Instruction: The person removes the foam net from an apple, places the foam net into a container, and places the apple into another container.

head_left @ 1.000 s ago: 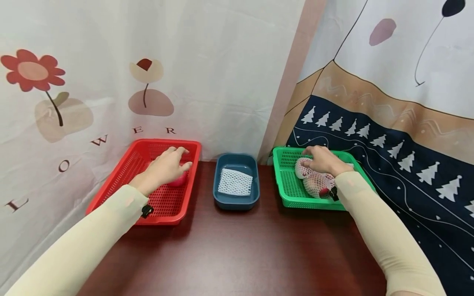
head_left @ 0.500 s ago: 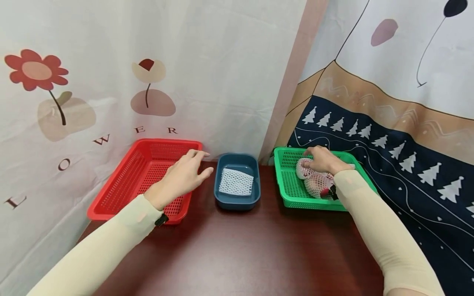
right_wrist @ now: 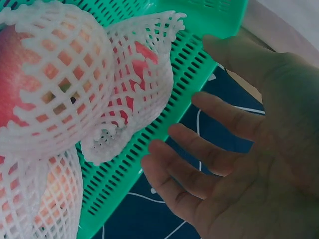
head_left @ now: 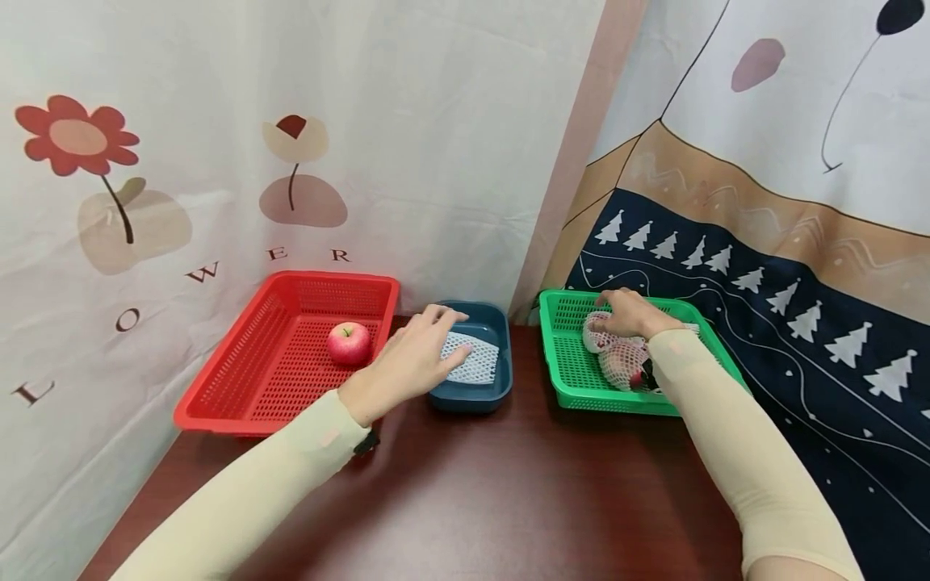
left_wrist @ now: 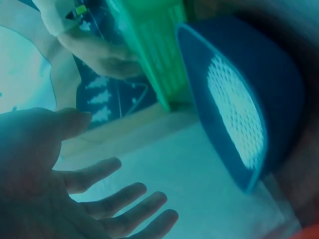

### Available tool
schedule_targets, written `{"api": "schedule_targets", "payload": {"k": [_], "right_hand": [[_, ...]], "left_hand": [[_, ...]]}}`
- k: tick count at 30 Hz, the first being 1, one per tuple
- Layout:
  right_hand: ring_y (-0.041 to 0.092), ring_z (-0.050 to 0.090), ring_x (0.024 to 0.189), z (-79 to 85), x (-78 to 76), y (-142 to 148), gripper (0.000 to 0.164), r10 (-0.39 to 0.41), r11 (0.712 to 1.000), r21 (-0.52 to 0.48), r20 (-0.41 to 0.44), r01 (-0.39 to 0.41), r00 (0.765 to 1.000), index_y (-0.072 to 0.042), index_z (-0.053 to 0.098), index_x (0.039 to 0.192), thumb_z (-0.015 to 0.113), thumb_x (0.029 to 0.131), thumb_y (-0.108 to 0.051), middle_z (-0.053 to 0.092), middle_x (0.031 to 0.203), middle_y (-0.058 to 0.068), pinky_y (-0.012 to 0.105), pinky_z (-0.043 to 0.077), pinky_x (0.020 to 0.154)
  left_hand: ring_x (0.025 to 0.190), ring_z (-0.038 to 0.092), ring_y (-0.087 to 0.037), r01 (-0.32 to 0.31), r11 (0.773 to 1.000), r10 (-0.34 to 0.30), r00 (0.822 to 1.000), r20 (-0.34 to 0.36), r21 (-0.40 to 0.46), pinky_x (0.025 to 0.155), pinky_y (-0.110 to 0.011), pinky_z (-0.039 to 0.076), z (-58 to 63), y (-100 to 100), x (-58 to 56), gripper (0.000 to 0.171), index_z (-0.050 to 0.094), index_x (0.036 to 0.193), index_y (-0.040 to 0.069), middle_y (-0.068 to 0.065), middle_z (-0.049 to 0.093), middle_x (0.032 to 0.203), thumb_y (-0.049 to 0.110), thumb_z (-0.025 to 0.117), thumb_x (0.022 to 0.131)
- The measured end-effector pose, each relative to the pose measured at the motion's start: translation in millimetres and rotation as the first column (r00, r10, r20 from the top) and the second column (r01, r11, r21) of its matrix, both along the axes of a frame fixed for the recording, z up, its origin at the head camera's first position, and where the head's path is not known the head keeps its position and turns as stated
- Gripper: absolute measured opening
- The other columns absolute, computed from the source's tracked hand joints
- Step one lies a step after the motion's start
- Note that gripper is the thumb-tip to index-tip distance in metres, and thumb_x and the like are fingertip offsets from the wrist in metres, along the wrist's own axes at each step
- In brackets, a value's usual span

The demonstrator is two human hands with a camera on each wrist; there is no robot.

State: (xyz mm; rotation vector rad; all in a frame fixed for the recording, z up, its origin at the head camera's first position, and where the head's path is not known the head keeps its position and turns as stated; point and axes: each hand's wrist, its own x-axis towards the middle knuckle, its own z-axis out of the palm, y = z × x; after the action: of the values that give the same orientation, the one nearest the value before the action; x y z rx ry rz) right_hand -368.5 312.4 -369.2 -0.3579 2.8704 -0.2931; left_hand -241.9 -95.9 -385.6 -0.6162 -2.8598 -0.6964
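Observation:
My left hand [head_left: 410, 355] hovers with spread fingers over the left part of a small dark-blue bin [head_left: 472, 402]. A folded white foam fruit net [head_left: 481, 360] lies inside that bin, and the left hand holds nothing. On the right, my right hand [head_left: 629, 313] is above the green plastic basket [head_left: 570, 373]. Its fingers are loosely bent and apart from several apples in white foam nets [right_wrist: 65, 74] in the basket. One bare red apple [head_left: 349, 344] sits in the red plastic basket [head_left: 286, 339], left of my left hand.
All three containers stand in a row at the back of a dark reddish-brown table [head_left: 508, 500]. Behind them hangs a printed curtain [head_left: 450, 161], with its navy tree-patterned part [head_left: 785, 339] beside the green basket.
My left hand has moved right, from above the red basket to over the blue bin, uncovering the bare apple. My right hand has stayed nearly still over the green basket.

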Motion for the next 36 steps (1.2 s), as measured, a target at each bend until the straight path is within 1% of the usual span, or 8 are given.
{"api": "schedule_targets", "payload": {"k": [6,10,13,16,21,27,31,36], "right_hand": [[0.063,0.041,0.163,-3.2,-4.0,-2,0.073,-0.029,0.999,0.021,0.039,0.029,0.999,0.006,0.049,0.169,0.075,0.115,-0.035,0.039,0.175,0.046,0.078,0.046,0.128],[0.062,0.043,0.162,-4.6,-5.8,-2,0.079,-0.044,0.999,0.032,0.049,0.042,0.998,0.009,0.044,0.169,0.076,0.114,-0.037,0.040,0.174,0.046,0.076,0.046,0.129],[0.062,0.042,0.163,-4.6,-6.8,-3,0.086,-0.056,0.997,0.047,0.057,0.054,0.997,0.014,0.038,0.170,0.075,0.114,-0.040,0.038,0.174,0.047,0.076,0.043,0.132],[0.063,0.041,0.165,-5.8,-9.2,-5,0.096,-0.064,0.996,0.067,0.070,0.060,0.995,0.019,0.030,0.172,0.076,0.114,-0.043,0.034,0.177,0.048,0.074,0.042,0.134],[0.059,0.053,0.157,-8.1,-9.8,-6,0.108,-0.101,0.990,0.106,0.109,0.090,0.989,0.024,0.018,0.173,0.074,0.114,-0.048,0.032,0.177,0.049,0.071,0.049,0.130],[0.056,0.062,0.147,-10.1,-14.0,-6,0.105,-0.111,0.988,0.116,0.106,0.099,0.988,0.025,0.028,0.169,0.074,0.113,-0.051,0.041,0.172,0.049,0.069,0.055,0.123],[0.051,0.065,0.140,-10.4,-13.3,-9,0.105,-0.109,0.987,0.129,0.106,0.095,0.988,0.024,0.036,0.166,0.075,0.111,-0.057,0.041,0.172,0.048,0.063,0.059,0.114],[0.050,0.065,0.140,-9.9,-13.6,-13,0.102,-0.121,0.982,0.160,0.121,0.101,0.985,0.023,0.044,0.162,0.075,0.110,-0.059,0.045,0.170,0.047,0.062,0.059,0.117]], "left_hand": [[0.150,0.062,-0.038,0.041,0.999,-0.041,0.999,0.032,0.025,0.119,-0.064,0.063,-10.9,31,-3.2,0.067,0.058,0.169,0.018,-0.015,0.056,0.173,0.047,0.077,0.111],[0.152,0.061,-0.039,0.061,0.998,-0.061,0.998,0.019,0.020,0.122,-0.068,0.059,-20.8,48,-8.0,0.067,0.059,0.168,0.018,-0.014,0.056,0.172,0.051,0.076,0.112],[0.155,0.059,-0.039,0.072,0.997,-0.072,0.997,0.010,0.008,0.125,-0.066,0.057,-28.8,59,-12.6,0.069,0.058,0.169,0.019,-0.014,0.054,0.174,0.056,0.072,0.113],[0.159,0.055,-0.039,0.075,0.997,-0.076,0.997,0.031,0.008,0.129,-0.065,0.053,-36.1,70,-16.5,0.075,0.054,0.173,0.021,-0.013,0.049,0.179,0.063,0.068,0.113],[0.167,0.047,-0.039,0.073,0.997,-0.072,0.996,0.058,-0.005,0.136,-0.068,0.043,-48.9,88,-21.9,0.084,0.045,0.179,0.029,-0.011,0.040,0.186,0.076,0.060,0.111],[0.174,0.040,-0.036,0.088,0.996,-0.087,0.996,0.026,-0.028,0.140,-0.069,0.037,-54.4,105,-28.6,0.091,0.042,0.180,0.028,-0.011,0.037,0.189,0.081,0.058,0.108],[0.178,0.033,-0.038,0.105,0.993,-0.102,0.993,0.050,-0.046,0.144,-0.070,0.031,-57.7,115,-32.3,0.097,0.038,0.183,0.027,-0.010,0.032,0.192,0.084,0.056,0.107],[0.182,0.025,-0.041,0.122,0.989,-0.115,0.990,0.080,-0.079,0.145,-0.074,0.025,-64.8,128,-38.7,0.101,0.030,0.186,0.031,-0.008,0.023,0.196,0.088,0.051,0.106]]}}
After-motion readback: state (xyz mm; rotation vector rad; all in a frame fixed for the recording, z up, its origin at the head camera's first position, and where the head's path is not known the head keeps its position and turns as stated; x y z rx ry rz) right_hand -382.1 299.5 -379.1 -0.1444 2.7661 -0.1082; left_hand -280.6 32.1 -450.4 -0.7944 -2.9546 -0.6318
